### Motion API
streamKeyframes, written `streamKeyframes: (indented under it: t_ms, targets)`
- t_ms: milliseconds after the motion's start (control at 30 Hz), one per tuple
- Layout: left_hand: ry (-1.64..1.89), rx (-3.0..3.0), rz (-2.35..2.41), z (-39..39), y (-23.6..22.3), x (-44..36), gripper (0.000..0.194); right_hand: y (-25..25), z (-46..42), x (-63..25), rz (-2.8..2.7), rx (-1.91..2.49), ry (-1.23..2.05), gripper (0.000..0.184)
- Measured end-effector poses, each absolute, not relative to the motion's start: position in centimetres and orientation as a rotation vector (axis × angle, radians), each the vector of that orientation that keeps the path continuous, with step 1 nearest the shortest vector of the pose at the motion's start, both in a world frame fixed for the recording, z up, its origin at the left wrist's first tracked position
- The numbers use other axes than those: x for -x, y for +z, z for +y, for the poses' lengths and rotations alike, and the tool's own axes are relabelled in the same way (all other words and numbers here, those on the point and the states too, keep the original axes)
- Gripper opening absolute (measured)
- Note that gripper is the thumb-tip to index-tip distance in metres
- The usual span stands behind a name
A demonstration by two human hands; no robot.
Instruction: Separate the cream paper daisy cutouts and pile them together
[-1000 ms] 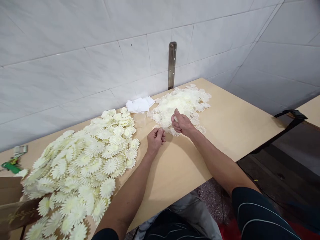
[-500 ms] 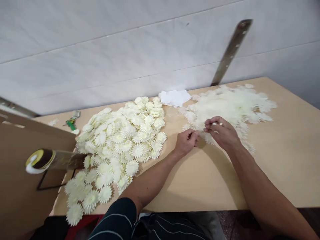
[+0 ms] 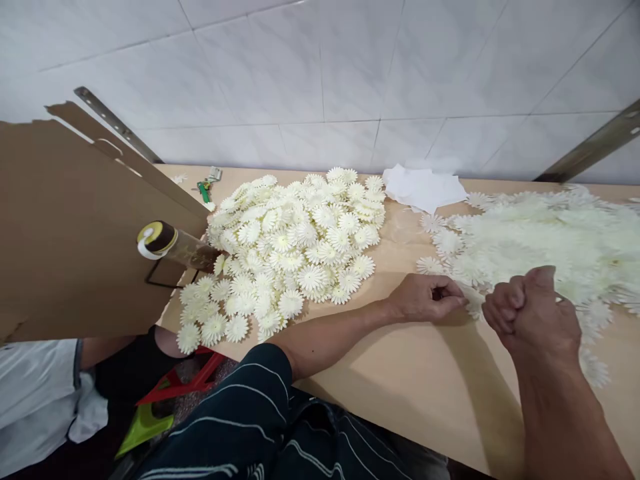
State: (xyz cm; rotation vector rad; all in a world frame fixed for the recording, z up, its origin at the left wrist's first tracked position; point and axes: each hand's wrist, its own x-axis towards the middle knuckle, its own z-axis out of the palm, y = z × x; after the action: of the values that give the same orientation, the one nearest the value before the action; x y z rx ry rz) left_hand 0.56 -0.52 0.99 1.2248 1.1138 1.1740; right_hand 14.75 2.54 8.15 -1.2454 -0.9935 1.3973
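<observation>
My left hand [image 3: 427, 298] is closed in a pinch low over the table, its fingertips beside a thin pale petal piece [image 3: 473, 303]. Whether the fingers grip that piece I cannot tell. To its right, my right hand [image 3: 535, 313] is curled closed with the thumb up; whatever lies inside is hidden. Behind and right of the hands spreads a loose heap of flat, whitish flower-shaped petal layers [image 3: 540, 230]. Left of my left hand lies a big pile of fuller cream artificial flowers [image 3: 300, 240].
White paper [image 3: 425, 187] lies against the tiled wall between the two heaps. A cardboard box [image 3: 85, 233] stands at the left, with a brown bottle [image 3: 175, 245] beside it. Small green clips [image 3: 204, 190] lie behind. Someone in a white garment [image 3: 40, 400] sits at lower left.
The view has swung left, bringing in more of the box and the seated person. My right hand has turned and curled, thumb up; my left hand stays pinched close to it.
</observation>
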Motion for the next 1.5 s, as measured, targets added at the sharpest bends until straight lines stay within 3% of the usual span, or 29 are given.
streamKeyframes:
  t_ms: [133,300,533,900,1167,1267,1367,1500]
  targets:
    - [1.207,-1.228,1.108,-0.3,0.5,-0.4,0.018,7.8,3.1,-14.4,-0.995,1.134,1.419,0.083]
    - [1.256,-1.219,1.07,-0.3,0.5,-0.2,0.025,6.9,3.6,-14.1,-1.049,1.187,1.621,0.038]
    - [1.323,-1.128,1.067,-0.1,1.0,-0.2,0.037,5.6,4.1,-14.6,-0.927,1.115,1.505,0.029]
    - [1.312,-1.068,1.028,-0.1,2.2,0.1,0.056,7.2,2.9,-14.5,-1.087,0.891,1.461,0.03]
    - [1.208,-0.945,0.869,-0.1,2.2,-0.6,0.066,5.5,2.4,-13.6,-1.213,0.894,1.462,0.034]
    - [1.18,-0.905,0.841,-0.1,2.1,-0.6,0.068,4.8,2.0,-13.6,-1.375,1.016,1.337,0.033]
    - [1.218,-0.781,0.853,0.1,2.2,-0.2,0.068,4.3,2.0,-14.1,-1.611,1.113,1.084,0.046]
    - [1.298,-0.692,0.908,0.4,2.2,0.3,0.067,4.0,2.7,-15.4,-1.84,1.042,0.71,0.035]
